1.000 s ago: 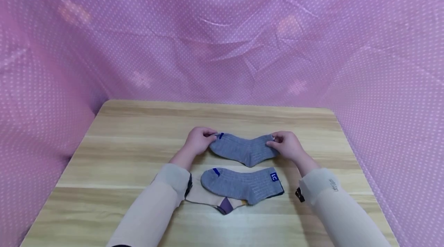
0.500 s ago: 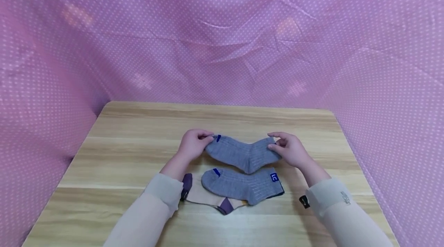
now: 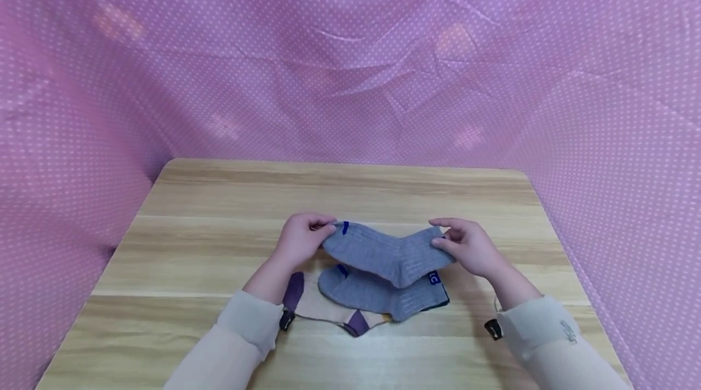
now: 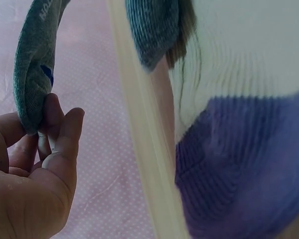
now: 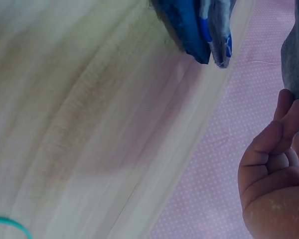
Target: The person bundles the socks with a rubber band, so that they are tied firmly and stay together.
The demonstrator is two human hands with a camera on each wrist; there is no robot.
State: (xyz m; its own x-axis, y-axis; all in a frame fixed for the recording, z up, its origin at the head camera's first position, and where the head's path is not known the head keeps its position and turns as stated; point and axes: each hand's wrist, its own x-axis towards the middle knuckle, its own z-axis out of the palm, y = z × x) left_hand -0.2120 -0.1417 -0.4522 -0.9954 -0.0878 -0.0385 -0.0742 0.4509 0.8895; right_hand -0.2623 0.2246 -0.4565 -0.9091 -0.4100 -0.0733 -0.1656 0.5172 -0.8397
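A grey sock (image 3: pixel 378 250) with a blue toe stripe is stretched between both hands above the table. My left hand (image 3: pixel 301 238) pinches its toe end; the left wrist view shows thumb and fingertips on the sock tip (image 4: pixel 32 104). At the cuff, my right hand (image 3: pixel 468 247) pinches the sock between thumb and fingers, with the index finger extended. Below it lies a second grey sock (image 3: pixel 361 299) with a blue "LC" label, partly covered by the held one in the head view. Beneath that is a cream sock (image 3: pixel 314 305) with purple toe and heel (image 4: pixel 239 164).
The socks lie on a light wooden table (image 3: pixel 219 195) with rounded far corners. Pink dotted cloth (image 3: pixel 350 73) hangs behind it and along both sides. Black straps (image 3: pixel 493 329) show at the sleeve cuffs.
Both hands have drawn the held grey sock toward the person, so it now overlaps the lower one in the head view. My right index finger has straightened off the cuff.
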